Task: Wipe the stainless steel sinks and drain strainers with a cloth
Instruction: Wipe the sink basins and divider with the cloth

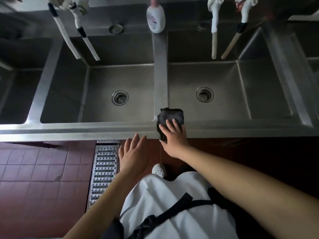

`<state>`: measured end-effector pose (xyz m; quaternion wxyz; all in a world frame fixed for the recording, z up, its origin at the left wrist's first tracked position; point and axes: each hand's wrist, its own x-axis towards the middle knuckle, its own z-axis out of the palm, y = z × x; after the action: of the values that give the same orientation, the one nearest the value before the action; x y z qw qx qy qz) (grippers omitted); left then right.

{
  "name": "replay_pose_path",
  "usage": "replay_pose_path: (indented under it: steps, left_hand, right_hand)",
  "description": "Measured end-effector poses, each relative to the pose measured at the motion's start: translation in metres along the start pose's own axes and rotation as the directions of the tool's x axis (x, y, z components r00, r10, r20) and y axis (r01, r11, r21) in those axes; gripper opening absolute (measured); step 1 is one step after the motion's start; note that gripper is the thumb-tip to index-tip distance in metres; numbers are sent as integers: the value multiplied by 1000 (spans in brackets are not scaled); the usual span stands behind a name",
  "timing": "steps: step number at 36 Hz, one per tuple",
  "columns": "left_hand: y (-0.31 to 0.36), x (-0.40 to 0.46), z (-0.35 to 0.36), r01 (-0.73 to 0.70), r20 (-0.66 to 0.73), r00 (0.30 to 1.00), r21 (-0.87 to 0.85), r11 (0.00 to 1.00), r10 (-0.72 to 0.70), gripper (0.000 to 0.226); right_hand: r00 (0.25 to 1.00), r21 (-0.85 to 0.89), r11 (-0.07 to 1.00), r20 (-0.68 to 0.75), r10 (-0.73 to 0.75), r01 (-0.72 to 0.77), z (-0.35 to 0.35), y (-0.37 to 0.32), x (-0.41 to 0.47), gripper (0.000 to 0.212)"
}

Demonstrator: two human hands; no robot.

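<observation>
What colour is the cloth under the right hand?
Dark grey, almost black cloth, seen in the head view.

2 sinks (120, 80) (224, 78), 2 strainers (120, 97) (204, 94), 1 cloth (170, 117), 1 bottle (155, 18).

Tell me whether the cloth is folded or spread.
Folded: the cloth is a compact dark pad on the sink rim, under the right hand.

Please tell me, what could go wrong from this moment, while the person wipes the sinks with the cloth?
1. The cloth lies over the front rim, one end hanging off; the right hand only presses it, so it might slip to the floor.
2. The bottle stands on the divider; wiping along it could knock it over.
3. Hoses hang into the basins and may catch the arm.
</observation>
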<state>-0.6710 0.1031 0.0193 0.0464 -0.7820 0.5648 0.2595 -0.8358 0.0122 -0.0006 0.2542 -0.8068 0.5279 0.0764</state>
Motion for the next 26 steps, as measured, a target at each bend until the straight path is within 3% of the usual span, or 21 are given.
replay_pose_path:
  steps: [5,8,14,20,26]
  left_hand:
    - [5,2,-10,67,-79,994,-142,988,-78,79]
    - [16,15,-16,10,-120,992,-144,990,-28,82]
    - [79,30,-8,-176,-147,976,-121,977,158,91]
    - [164,42,15,-304,-32,952,-24,952,304,93]
    - [259,48,43,-406,55,913,53,912,404,85]
  right_hand:
    - [994,-2,995,39,-101,101,-13,24,-6,65]
    - [995,-16,996,49,-92,93,-25,39,-15,67]
    - [998,3,998,12,60,-60,-41,90,-46,72]
    - [973,-12,975,-68,219,-220,-60,192,-92,72]
    - [940,-115,936,-125,318,-332,-92,339,-152,74]
